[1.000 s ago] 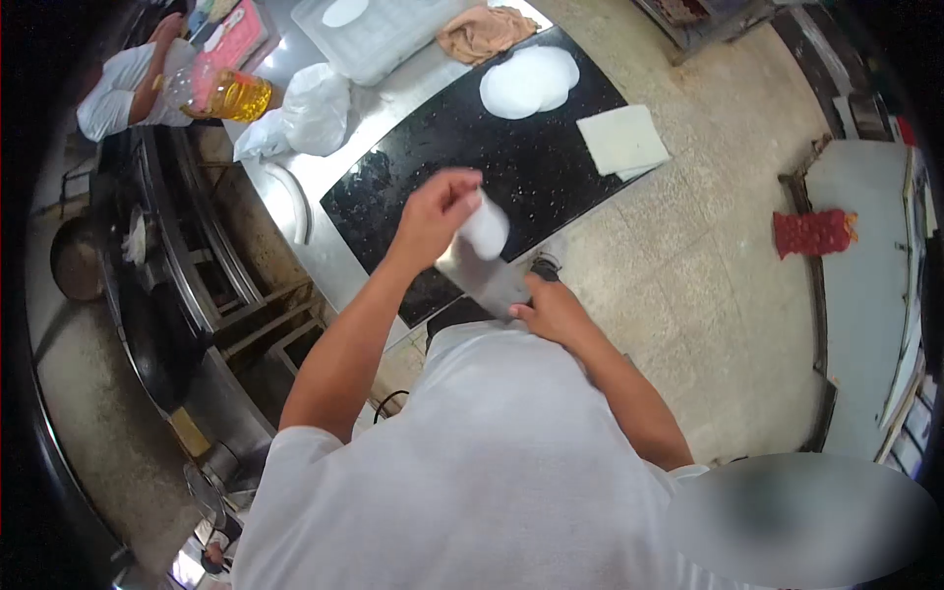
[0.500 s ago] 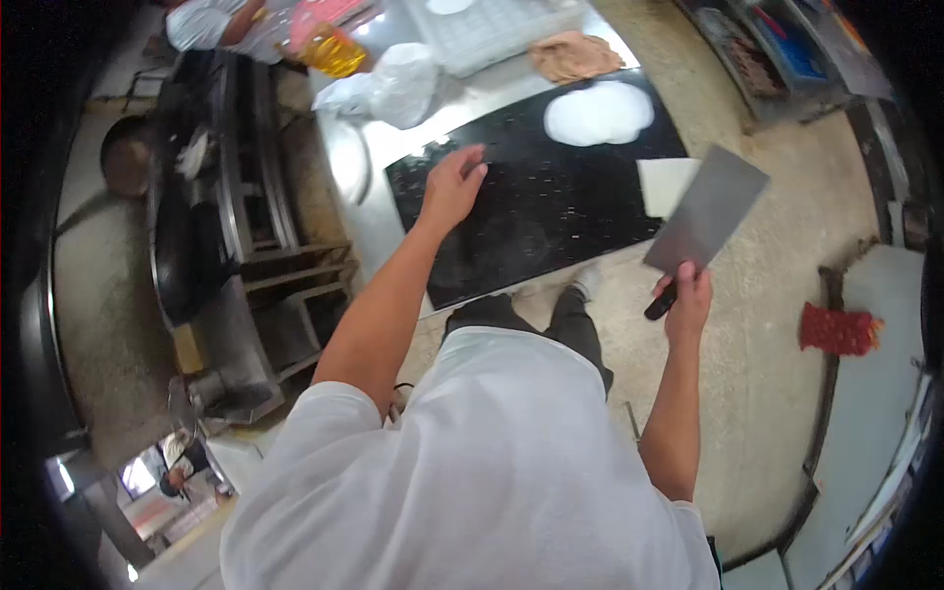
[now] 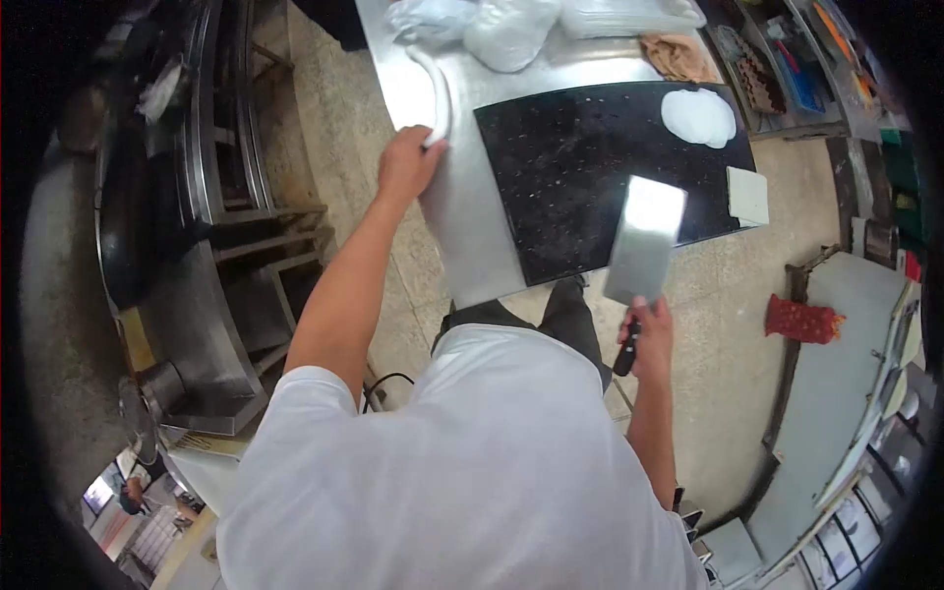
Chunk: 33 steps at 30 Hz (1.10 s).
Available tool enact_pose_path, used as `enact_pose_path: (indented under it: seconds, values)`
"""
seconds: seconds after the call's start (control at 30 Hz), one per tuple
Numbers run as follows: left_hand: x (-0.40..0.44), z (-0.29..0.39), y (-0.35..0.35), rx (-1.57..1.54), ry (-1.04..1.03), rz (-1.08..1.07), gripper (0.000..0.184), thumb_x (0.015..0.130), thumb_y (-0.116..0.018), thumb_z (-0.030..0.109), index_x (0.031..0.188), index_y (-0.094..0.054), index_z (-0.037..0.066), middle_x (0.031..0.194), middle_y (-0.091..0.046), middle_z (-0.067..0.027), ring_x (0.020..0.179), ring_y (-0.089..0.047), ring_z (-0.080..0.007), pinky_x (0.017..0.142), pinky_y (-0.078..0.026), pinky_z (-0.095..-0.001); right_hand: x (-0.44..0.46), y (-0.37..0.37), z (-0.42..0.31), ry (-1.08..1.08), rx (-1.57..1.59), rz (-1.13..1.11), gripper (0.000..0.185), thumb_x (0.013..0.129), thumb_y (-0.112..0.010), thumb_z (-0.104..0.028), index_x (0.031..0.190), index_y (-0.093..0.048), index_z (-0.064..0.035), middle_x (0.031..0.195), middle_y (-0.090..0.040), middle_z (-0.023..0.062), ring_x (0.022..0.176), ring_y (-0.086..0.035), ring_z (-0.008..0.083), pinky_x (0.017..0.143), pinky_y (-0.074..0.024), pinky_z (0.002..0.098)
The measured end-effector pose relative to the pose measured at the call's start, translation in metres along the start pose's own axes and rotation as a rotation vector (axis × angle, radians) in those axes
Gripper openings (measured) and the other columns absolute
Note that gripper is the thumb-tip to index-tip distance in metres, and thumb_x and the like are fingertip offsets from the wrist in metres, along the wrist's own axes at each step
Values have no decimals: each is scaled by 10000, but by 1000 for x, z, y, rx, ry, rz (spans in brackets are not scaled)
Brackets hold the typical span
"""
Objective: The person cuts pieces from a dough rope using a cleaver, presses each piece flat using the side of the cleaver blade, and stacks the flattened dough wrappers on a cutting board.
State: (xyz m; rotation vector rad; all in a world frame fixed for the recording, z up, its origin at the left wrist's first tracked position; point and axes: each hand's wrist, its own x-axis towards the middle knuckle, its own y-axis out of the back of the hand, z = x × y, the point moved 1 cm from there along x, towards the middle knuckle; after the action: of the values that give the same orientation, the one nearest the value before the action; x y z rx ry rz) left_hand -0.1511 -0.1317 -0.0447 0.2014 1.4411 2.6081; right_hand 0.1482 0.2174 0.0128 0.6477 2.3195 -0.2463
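Note:
My right hand [image 3: 646, 339] is closed round the black handle of a cleaver [image 3: 646, 236]. Its broad blade points away from me, over the near edge of a black board [image 3: 580, 147]. At the left edge of the steel table [image 3: 472, 231], my left hand [image 3: 406, 162] has its fingers closed on the near end of a long white dough roll [image 3: 439, 93]. The roll curves away along the table edge. A flat white mound [image 3: 700, 118], perhaps flour or dough, lies on the board's far right. By its right corner rests a white square piece [image 3: 747, 197].
Plastic bags [image 3: 511, 34], a translucent tray [image 3: 629, 18] and a crumpled brown cloth [image 3: 678, 57] occupy the table's far side. Steel stove fixtures [image 3: 211, 295] stand on the left. A red mesh sack [image 3: 801, 320] is at the right, and shelves [image 3: 787, 69] hold goods beyond.
My left hand has moved left from above the board and taken hold of the dough roll. The cleaver has swung leftward, closer to the board. My view has shifted left.

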Motion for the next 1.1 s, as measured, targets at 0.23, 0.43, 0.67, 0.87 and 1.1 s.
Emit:
enact_pose_path:
  seconds: [0.23,0.43,0.67,0.87,1.1]
  values:
    - [-106,19,4,-119,-226,-231,267,878,-743,254,1052,-702,56,968,-667,-136,926,-666,-354,803,-543,-457,-49,-131,-28,494,-975,-173,139,1012,-523,-167,1036,-533,-31,853,-658,222,767,-664,421,686,-516,511]
    - [-119,-5,8,-180,-197,-145,261,866,-740,214,1054,-689,41,959,-654,-141,919,-661,-364,787,-542,-466,-59,-173,-4,646,-1440,-315,168,1032,-417,-166,1038,-520,-34,927,-654,221,744,-687,415,660,-562,505]
    - [-88,-27,33,-261,-126,-191,221,912,-677,199,1037,-688,17,1014,-675,-185,815,-646,-374,712,-530,-430,-45,-137,11,604,-1161,-343,243,1032,-403,-211,1050,-538,-9,940,-685,259,812,-667,471,746,-521,550]
    - [-69,58,2,349,-439,-310,406,977,-606,348,733,-682,33,1012,-673,-199,883,-627,-356,736,-483,-499,-53,-22,28,451,-857,-245,202,936,-629,-183,1011,-591,0,770,-652,267,793,-644,476,692,-509,526]
    - [-79,208,-105,329,-792,-406,611,1007,-446,580,1525,-446,256,1651,-265,-131,1546,-157,-380,1206,-57,-671,-70,94,-27,394,-381,107,261,995,-627,-262,942,-624,-6,684,-651,98,625,-635,203,612,-498,329]
